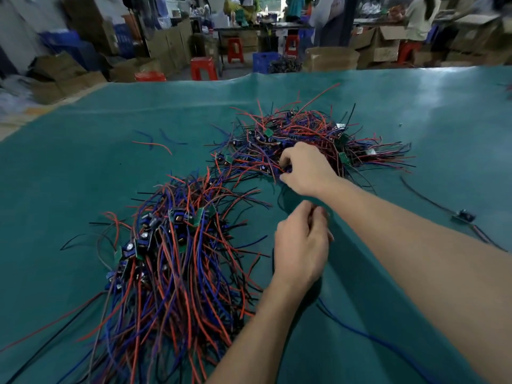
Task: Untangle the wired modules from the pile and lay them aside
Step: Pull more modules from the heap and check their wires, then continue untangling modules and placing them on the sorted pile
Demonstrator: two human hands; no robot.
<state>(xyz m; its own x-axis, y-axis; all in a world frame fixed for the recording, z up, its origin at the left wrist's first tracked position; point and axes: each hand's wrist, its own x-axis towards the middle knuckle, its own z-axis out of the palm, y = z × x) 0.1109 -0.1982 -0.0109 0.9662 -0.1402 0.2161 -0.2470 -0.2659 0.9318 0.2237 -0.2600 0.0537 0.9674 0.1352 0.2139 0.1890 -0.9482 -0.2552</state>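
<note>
A tangled pile of wired modules (299, 134) with red, blue and black leads lies at the table's middle back. My right hand (307, 169) reaches into its near edge, fingers curled and pinching wires there. My left hand (300, 245) hovers just below it with fingers curled round a thin wire end; what it holds is mostly hidden. A second heap of modules (171, 259), with its wires combed roughly one way, lies to the left and runs toward the near edge.
The table is covered with a teal cloth (83, 176). One lone module (464, 216) with a black lead lies at the right. Loose wires (155, 144) lie at the left back. Cardboard boxes (385, 42) and red stools (203, 67) stand beyond the table.
</note>
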